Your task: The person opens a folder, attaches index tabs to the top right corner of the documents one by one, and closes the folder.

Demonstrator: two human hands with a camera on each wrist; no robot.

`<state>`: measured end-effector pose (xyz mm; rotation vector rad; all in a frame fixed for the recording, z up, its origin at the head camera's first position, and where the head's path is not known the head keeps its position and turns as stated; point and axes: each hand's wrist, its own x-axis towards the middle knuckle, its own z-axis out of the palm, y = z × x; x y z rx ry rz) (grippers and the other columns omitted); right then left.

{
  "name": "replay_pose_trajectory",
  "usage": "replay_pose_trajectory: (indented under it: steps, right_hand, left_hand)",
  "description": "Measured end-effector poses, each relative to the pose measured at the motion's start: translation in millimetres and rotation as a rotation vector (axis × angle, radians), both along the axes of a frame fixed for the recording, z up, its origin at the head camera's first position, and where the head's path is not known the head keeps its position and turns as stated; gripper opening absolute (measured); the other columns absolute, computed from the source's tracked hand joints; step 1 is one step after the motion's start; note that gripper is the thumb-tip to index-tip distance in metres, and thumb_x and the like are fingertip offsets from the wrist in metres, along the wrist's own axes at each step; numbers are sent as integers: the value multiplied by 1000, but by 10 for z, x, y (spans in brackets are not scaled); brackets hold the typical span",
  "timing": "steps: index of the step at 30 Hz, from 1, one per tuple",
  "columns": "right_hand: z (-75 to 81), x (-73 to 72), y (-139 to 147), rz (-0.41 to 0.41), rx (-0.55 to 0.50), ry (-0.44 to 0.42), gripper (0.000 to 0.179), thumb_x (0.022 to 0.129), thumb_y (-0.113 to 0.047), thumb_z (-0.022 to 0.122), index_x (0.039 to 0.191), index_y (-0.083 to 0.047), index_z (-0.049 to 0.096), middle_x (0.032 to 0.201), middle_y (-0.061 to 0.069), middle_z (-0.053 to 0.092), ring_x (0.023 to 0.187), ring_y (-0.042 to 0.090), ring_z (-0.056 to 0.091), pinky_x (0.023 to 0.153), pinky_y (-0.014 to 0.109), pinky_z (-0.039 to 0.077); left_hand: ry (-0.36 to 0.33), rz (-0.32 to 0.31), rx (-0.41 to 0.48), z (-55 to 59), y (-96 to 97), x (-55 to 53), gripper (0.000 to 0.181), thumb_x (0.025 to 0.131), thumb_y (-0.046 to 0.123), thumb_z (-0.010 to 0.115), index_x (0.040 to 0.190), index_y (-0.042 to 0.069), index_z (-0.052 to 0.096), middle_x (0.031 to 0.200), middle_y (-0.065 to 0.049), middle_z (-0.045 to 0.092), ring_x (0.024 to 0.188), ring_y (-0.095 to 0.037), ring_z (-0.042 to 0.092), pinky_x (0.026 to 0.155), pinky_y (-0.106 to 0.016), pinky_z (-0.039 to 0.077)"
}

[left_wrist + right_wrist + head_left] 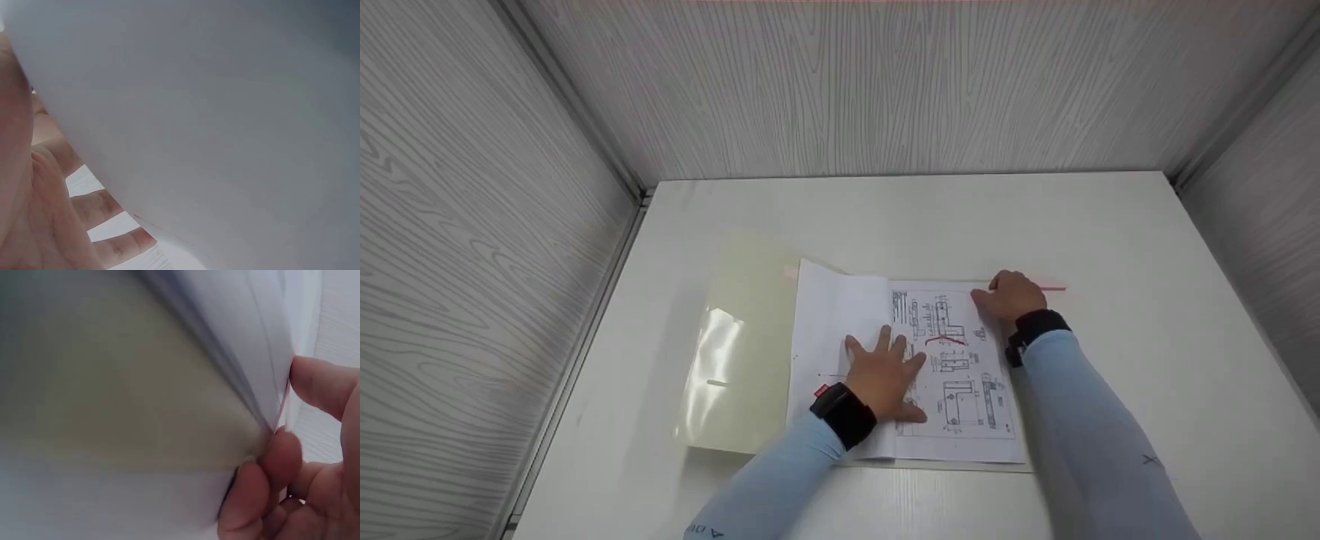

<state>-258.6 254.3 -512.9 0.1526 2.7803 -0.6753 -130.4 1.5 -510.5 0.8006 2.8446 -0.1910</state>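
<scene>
The open folder (746, 409) lies about midway between the left and right edges of the worktop (1155, 300), clear of the far edge. Its long axis runs from far to near, the pale green cover's near end slanting toward the worktop's left edge. Inside, the drawing sheet (975, 442) points the same way lengthwise, beside a blank white page (836, 315).

The left hand (881, 379) rests with fingers spread over where the two pages meet, covering part of the drawings. The right hand (1011, 296) pinches the drawing sheet at its far right corner; I can't tell how many layers it has.

The right wrist view shows what the head view hides: thumb and fingertips meeting on paper edges. From the left wrist, white paper blocks most of the view. A red strip (1054, 288) juts out just beside the right hand. Grey wood-grain panels (840, 90) enclose the worktop.
</scene>
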Motion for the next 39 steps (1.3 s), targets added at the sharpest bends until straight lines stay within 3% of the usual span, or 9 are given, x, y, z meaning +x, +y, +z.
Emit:
replay_pose_trajectory:
  steps: [8,18,24,32,39]
  right_hand:
    - [3,3,-4,38,5,38,28,93,-19,47,107,3,58,99,19,59,84,32,54,72,41,44]
    - [34,-19,-92,-18,35,-32,52,87,-38,54,118,5,55,104,21,58,84,35,55,70,42,47]
    - [23,-35,-70,-2,68,-51,56,87,-44,53,117,3,55,101,19,58,81,33,55,65,39,46]
    - [22,-10,-38,-25,28,-68,62,89,-55,51,118,0,53,103,17,57,83,33,55,62,38,45]
    - [-17,-37,-30,-11,46,-86,63,87,-52,57,122,1,51,107,19,56,86,34,55,65,40,47]
  left_hand:
    - [-12,7,4,-6,-12,2,99,64,82,62,148,36,36,154,-8,33,143,-38,19,92,-78,25]
    - [-8,2,6,1,-8,2,98,65,81,61,148,36,36,153,-8,34,143,-38,19,92,-78,26]
    - [-3,-4,2,13,4,6,98,64,82,61,148,36,36,153,-8,34,143,-37,20,92,-78,26]
    - [-1,0,20,17,8,6,97,65,81,62,147,35,38,152,-8,35,142,-38,21,91,-77,27]
    - [8,-2,2,-8,9,3,96,66,82,59,148,36,37,153,-7,35,142,-37,22,92,-77,27]
